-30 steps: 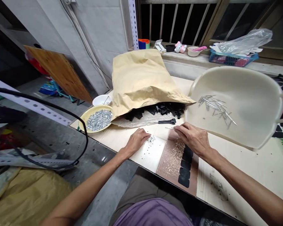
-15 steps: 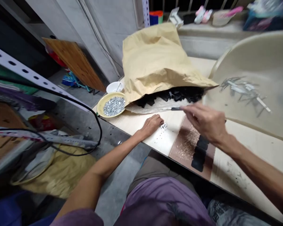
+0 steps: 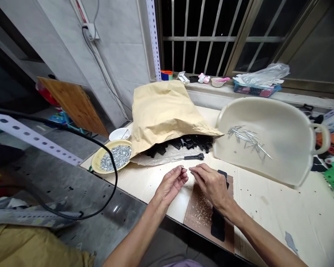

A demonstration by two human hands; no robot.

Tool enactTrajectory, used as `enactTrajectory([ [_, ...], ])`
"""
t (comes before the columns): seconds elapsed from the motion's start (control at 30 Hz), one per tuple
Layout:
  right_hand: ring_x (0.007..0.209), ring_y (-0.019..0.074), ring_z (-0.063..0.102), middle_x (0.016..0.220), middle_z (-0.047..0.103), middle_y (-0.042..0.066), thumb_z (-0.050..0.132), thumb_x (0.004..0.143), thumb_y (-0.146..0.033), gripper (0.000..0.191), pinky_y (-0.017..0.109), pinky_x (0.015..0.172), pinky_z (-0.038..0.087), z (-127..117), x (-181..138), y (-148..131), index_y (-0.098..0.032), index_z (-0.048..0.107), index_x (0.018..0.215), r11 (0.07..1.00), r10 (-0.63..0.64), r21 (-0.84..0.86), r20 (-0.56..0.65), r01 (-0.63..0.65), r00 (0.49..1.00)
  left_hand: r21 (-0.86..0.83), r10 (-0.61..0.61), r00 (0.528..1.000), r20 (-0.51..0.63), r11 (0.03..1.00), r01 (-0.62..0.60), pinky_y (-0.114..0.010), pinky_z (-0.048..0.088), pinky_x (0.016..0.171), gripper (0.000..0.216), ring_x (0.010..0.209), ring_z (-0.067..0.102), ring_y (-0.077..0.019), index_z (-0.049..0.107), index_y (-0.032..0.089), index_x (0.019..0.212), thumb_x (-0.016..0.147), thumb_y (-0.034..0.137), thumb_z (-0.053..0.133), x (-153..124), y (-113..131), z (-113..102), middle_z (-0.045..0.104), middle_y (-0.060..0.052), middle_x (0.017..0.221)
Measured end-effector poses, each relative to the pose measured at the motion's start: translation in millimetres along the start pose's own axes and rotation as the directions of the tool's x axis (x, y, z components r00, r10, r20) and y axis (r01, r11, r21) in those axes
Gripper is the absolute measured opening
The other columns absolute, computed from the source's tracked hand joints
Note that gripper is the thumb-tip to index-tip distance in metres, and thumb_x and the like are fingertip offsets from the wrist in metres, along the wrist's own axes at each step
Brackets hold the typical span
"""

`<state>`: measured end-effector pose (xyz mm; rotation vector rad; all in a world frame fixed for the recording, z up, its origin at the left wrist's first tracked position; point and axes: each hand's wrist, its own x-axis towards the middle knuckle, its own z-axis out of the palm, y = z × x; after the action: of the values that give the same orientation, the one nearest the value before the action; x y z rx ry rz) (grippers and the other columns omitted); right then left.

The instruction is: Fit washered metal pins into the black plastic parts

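Observation:
My left hand [image 3: 171, 184] is over the table, palm up, its thumb and forefinger pinched on something too small to make out. Facing it, my right hand [image 3: 213, 185] pinches a thin metal rod [image 3: 186, 169], which spans the short gap between the fingertips. Just beyond the hands lies a black-handled piece with a thin metal shaft [image 3: 194, 157], resting near the mouth of a paper sack [image 3: 163, 111]. Black parts [image 3: 195, 141] spill from that mouth. Under my right forearm is a brown board [image 3: 196, 213] with light crumbs and black pads [image 3: 218, 224].
At left, a yellow bowl [image 3: 96, 163] holds small silver pieces, beside a white bowl [image 3: 113, 134]. A large cream tub [image 3: 278, 148] with metal rods stands at right. A black cable [image 3: 115, 185] hangs before the table's left end. A perforated post [image 3: 155, 44] rises behind.
My right hand has let go of the black-handled piece, which now lies by the sack. Both hands have come together around a thin rod. The view has tilted up.

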<state>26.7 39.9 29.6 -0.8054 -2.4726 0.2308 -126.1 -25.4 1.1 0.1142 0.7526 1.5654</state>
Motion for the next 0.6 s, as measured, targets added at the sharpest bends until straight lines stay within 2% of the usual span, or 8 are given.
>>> enactTrajectory([
  [0.23,0.077,0.0125,0.060,0.093,0.065,0.002,0.042,0.096,-0.028,0.023,0.022,0.065,0.039,-9,-2,-1,-0.022,0.064,0.102,0.999,-0.023,-0.047,-0.005,0.022,1.000,0.056,0.047,0.999,-0.003,0.997,-0.046,-0.022,0.054,0.072,0.021,0.068,0.063,-0.0098,0.065,0.010,0.086,0.071,0.019,0.075,-5,-3,6,0.067,-0.005,0.076],
  [0.5,0.079,0.0114,0.060,0.095,0.066,0.002,0.043,0.096,-0.028,0.024,0.022,0.064,0.037,-20,-10,1,-0.022,0.066,0.096,0.991,-0.030,-0.134,-0.054,0.023,0.998,0.299,0.195,0.981,-0.010,0.937,-0.183,-0.023,0.052,0.065,0.026,0.061,0.060,-0.0091,0.066,0.008,0.081,0.067,0.027,0.077,-6,-10,16,0.066,-0.005,0.074],
  [0.6,0.077,0.0111,0.061,0.093,0.066,0.002,0.042,0.096,-0.028,0.024,0.023,0.061,0.035,-22,-15,4,-0.023,0.065,0.097,0.990,-0.030,-0.141,-0.060,0.022,0.998,0.361,0.194,0.981,0.009,0.914,-0.184,-0.023,0.051,0.063,0.028,0.059,0.060,-0.0090,0.067,0.008,0.082,0.068,0.031,0.076,-5,-13,19,0.066,-0.005,0.072],
])
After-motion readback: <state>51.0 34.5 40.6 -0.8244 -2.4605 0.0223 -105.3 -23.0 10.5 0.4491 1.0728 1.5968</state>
